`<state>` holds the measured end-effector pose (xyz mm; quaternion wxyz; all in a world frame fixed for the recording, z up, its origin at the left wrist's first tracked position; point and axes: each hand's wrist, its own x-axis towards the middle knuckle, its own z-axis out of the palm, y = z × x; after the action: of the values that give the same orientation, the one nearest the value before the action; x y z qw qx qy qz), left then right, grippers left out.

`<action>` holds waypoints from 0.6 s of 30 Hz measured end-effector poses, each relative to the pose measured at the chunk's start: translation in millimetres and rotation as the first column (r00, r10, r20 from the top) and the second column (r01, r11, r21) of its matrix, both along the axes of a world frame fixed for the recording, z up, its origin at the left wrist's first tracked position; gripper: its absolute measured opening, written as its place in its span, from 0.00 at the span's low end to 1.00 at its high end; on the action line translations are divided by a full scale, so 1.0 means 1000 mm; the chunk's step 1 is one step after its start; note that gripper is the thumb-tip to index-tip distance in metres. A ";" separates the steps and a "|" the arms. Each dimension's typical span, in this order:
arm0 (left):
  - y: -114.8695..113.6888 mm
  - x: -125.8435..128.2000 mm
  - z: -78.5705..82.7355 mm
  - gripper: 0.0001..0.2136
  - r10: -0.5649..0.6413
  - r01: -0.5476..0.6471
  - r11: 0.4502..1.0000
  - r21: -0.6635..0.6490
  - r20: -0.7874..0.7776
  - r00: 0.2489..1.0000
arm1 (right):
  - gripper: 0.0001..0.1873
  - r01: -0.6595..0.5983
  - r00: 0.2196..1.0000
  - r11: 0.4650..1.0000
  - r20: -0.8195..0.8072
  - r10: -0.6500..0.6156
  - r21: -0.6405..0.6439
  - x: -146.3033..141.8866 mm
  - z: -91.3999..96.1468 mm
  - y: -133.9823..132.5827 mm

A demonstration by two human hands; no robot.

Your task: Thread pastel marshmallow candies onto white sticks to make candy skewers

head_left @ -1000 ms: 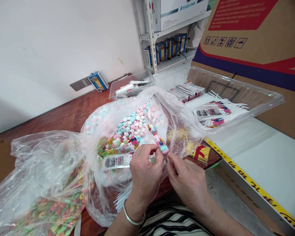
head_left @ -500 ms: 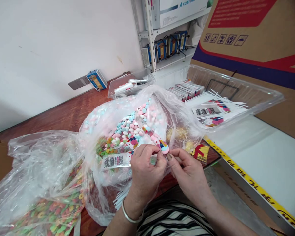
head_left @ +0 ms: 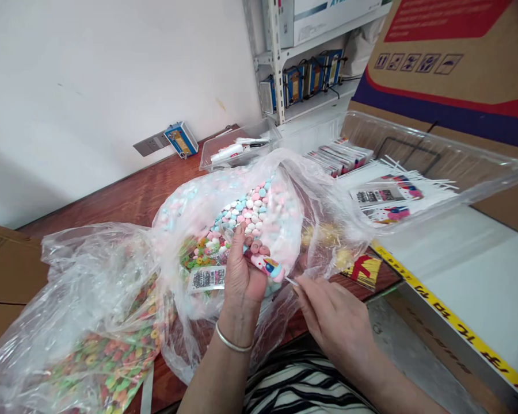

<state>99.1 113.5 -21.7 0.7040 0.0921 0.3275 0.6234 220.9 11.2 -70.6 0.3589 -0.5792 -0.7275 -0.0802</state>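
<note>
My left hand (head_left: 244, 276) is turned palm up, its fingers curled around a small printed candy packet (head_left: 268, 267) with pink and blue sweets at its near end. A thin white stick (head_left: 291, 281) meets that end, and my right hand (head_left: 334, 310) pinches its other end. Beneath my left hand lies an open clear bag (head_left: 285, 164) of pink, blue and white candies (head_left: 246, 210). Green and orange ring candies (head_left: 198, 253) and a flat silver printed packet (head_left: 207, 278) rest on top of them.
On the left is a clear bag of ring candies (head_left: 107, 362). A clear tray (head_left: 470, 149) at right holds printed packets and white sticks. Gold twist ties (head_left: 365, 271) lie near the table edge, beside yellow tape (head_left: 449, 316). Behind stands a smaller plastic box (head_left: 207, 155).
My left hand has gone from pinching the packet's end to cradling it palm up. My right hand has drawn slightly away, and a white stick now shows in its fingers. The view has shifted left.
</note>
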 end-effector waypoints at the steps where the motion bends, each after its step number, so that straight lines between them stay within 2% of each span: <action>1: 0.000 0.001 0.000 0.09 0.005 -0.005 1.000 0.000 0.000 1.000 | 0.10 -0.006 0.999 1.000 0.040 0.006 0.007 0.000 -0.001 -0.001; 3: -0.004 0.003 -0.002 0.11 0.002 -0.002 1.000 0.001 0.005 1.000 | 0.12 -0.026 0.998 1.000 0.054 0.027 -0.013 -0.002 -0.001 -0.003; 5: -0.010 0.009 -0.004 0.12 -0.035 0.035 0.999 -0.015 0.008 0.999 | 0.15 -0.042 0.999 0.998 0.001 0.042 -0.035 -0.005 -0.001 -0.003; 9: -0.025 0.025 -0.009 0.14 -0.111 0.112 0.992 -0.050 0.006 0.994 | 0.15 -0.038 0.998 0.998 -0.060 0.035 -0.056 -0.011 -0.002 0.001; 12: -0.029 0.029 -0.010 0.14 -0.112 0.112 0.993 -0.038 -0.009 0.994 | 0.15 -0.030 0.997 0.997 -0.076 0.024 -0.077 -0.012 -0.001 0.004; 15: -0.025 0.022 -0.008 0.13 -0.073 0.072 0.996 -0.056 -0.029 0.997 | 0.13 -0.107 0.977 0.978 -0.200 0.070 -0.180 -0.009 0.001 0.002; 18: -0.024 0.019 -0.009 0.12 -0.063 0.062 0.998 -0.011 -0.048 0.997 | 0.13 -0.205 0.929 0.925 -0.360 0.082 -0.319 -0.010 0.001 -0.001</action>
<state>118.0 89.0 -31.2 0.7155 0.1142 0.3445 0.5970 211.2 10.7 -69.7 0.3749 -0.5832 -0.6981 0.1788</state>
